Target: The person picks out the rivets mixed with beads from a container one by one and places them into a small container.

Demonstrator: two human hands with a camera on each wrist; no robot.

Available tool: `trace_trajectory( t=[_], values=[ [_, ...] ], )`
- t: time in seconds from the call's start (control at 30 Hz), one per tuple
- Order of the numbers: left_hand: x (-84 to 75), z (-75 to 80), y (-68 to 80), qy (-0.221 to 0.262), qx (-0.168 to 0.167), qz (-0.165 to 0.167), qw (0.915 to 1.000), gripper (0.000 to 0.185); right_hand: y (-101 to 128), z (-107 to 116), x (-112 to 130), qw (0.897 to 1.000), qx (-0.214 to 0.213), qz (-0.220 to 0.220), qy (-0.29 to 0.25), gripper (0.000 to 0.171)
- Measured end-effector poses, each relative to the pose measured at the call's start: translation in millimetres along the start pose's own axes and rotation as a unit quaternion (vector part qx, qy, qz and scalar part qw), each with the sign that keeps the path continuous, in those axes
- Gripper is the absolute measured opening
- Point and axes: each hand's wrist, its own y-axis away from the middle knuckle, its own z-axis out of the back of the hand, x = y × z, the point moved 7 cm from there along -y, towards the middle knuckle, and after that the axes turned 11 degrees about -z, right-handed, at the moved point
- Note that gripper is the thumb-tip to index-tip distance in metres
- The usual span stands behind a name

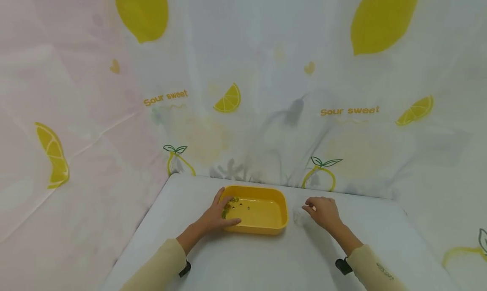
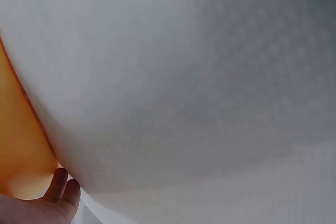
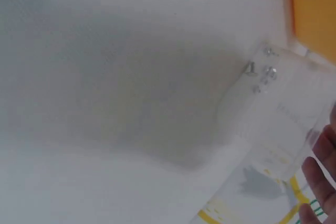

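My left hand (image 1: 214, 215) grips the left end of a yellow tray (image 1: 281, 191), fingers over its far left rim and thumb across the front rim. In the left wrist view, two fingertips (image 2: 73, 184) lie at the tray's outer edge. Green and gold small pieces (image 1: 227, 207) lie inside by that hand, and a few silver ones (image 1: 249, 208) sit further right. My right hand (image 1: 323, 210) is over a clear plastic container (image 1: 299, 217), fingers bent toward the thumb at its mouth. Several small screws (image 3: 269, 72) show in the container's bottom. I cannot tell whether the right fingertips hold anything.
The tray and container stand side by side on a white table (image 1: 243, 261), the container just right of the tray. A white hanging sheet (image 1: 258, 134) with lemon prints rises behind the table's back edge and along both sides.
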Motion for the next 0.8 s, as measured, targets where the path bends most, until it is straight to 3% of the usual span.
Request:
trace_trajectory(
  t=[0.1, 0.33, 0.5, 0.63, 0.8],
  values=[
    [0.1, 5.6, -8.4, -0.004, -0.002, 0.001, 1.0000, 0.093, -7.3, 17.7, -0.1, 0.999, -0.043, 0.004, 0.023, 0.026],
    [1.6, 21.2, -11.6, -0.059, 0.031, 0.011, 0.9977, 0.107, -9.3, 36.6, -24.7, 0.999, -0.024, -0.034, 0.013, 0.071],
    [-12.3, 30.7, -15.0, -0.123, 0.036, -0.005, 0.9918, 0.109, 1.1, 44.7, -51.5, 0.998, -0.031, -0.043, 0.042, 0.079],
    [-21.7, 24.4, -21.6, -0.140, 0.020, -0.027, 0.9895, 0.103, 9.1, 49.0, -66.2, 0.997, -0.050, -0.036, 0.054, 0.080],
    [-25.8, 3.8, -19.2, -0.172, 0.018, -0.054, 0.9834, 0.102, 17.2, 43.6, -75.5, 0.996, -0.050, -0.019, 0.077, 0.082]
  ],
)
